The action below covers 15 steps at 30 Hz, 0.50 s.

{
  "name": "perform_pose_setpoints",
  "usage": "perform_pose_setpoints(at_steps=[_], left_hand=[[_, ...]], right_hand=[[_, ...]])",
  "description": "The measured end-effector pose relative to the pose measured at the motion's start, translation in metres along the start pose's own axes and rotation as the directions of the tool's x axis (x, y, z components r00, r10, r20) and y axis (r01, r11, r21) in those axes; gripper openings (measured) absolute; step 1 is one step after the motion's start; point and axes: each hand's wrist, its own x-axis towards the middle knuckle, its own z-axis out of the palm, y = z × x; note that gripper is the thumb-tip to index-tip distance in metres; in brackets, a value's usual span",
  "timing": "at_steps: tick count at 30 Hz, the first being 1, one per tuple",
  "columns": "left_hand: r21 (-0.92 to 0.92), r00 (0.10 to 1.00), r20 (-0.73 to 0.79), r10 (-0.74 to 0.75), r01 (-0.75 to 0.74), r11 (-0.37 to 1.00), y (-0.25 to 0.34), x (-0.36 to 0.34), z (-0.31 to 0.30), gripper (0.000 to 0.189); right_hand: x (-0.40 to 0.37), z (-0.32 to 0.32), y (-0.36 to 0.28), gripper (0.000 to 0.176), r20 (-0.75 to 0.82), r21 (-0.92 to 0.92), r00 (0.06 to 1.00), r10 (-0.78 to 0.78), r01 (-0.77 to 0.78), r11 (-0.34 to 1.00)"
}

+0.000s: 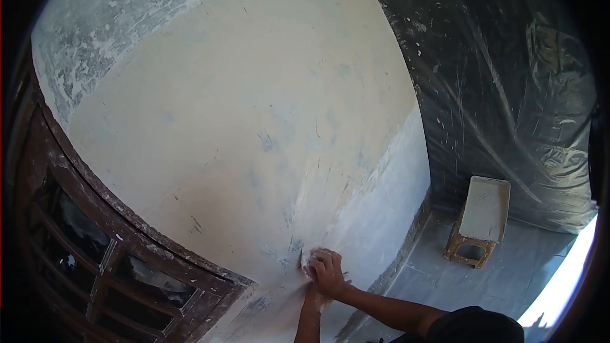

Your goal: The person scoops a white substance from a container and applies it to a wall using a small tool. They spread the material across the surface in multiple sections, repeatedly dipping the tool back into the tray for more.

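Observation:
My right hand (328,268) presses low on the cream plastered wall (254,101), fingers curled over a small pale pad (309,256) that shows at the fingertips. Its forearm reaches in from the lower right. My left hand (313,293) comes up from below and sits just under the right wrist, against the wall; its fingers are mostly hidden by the right hand. The wall around the hands is whiter and streaked with scrape marks.
A dark wooden window frame (95,248) with glass panes runs along the left. Black plastic sheeting (508,89) covers the right side. A small stool (483,216) with a white-dusted top stands on the grey tiled floor (521,267). A skirting strip follows the wall's foot.

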Motion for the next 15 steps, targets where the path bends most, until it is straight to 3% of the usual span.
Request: perform_pose_setpoints(at_steps=[1,2,4,5,7,8,10,12,15], left_hand=[[-0.161,0.876,0.406,0.26,-0.212,0.964,-0.005,0.005,-0.004,0.051],[-0.162,0.878,0.401,0.262,-0.213,0.964,-0.009,0.005,-0.008,0.051],[0.027,0.996,0.002,0.094,-0.094,0.995,-0.003,-0.005,0.011,0.051],[0.097,0.977,-0.212,0.026,-0.006,0.995,0.002,-0.012,0.025,0.051],[0.165,0.797,-0.601,-0.055,0.191,0.968,0.007,-0.017,0.047,0.052],[0.163,0.798,-0.6,-0.053,0.186,0.969,0.008,-0.016,0.052,0.052],[0.026,0.899,-0.404,-0.166,0.192,0.981,0.012,-0.016,0.057,0.054],[0.009,0.896,-0.413,-0.166,0.186,0.983,0.011,-0.015,0.059,0.055],[0.04,0.887,-0.445,-0.123,0.157,0.987,0.009,-0.019,0.063,0.056]], right_hand=[[-0.023,-0.006,-0.016,0.036,0.094,0.049,0.994,-0.049,0.044,0.998],[-0.036,-0.011,-0.019,0.036,0.098,0.052,0.994,-0.046,0.041,0.998],[-0.049,-0.026,-0.022,0.036,0.182,0.173,0.983,-0.018,-0.014,0.985],[-0.033,-0.036,-0.015,0.034,0.15,0.153,0.989,0.015,-0.038,0.988],[0.019,-0.054,0.009,0.041,-0.042,0.116,0.998,0.056,-0.051,0.992],[0.04,-0.057,0.033,0.046,-0.099,0.07,0.993,0.068,-0.061,0.996],[0.083,-0.064,0.068,0.048,-0.271,0.026,0.957,0.107,-0.104,0.994],[0.108,-0.062,0.094,0.049,-0.333,-0.028,0.936,0.117,-0.134,0.991],[0.097,-0.039,0.108,0.048,-0.213,-0.097,0.973,0.087,-0.109,0.989]])
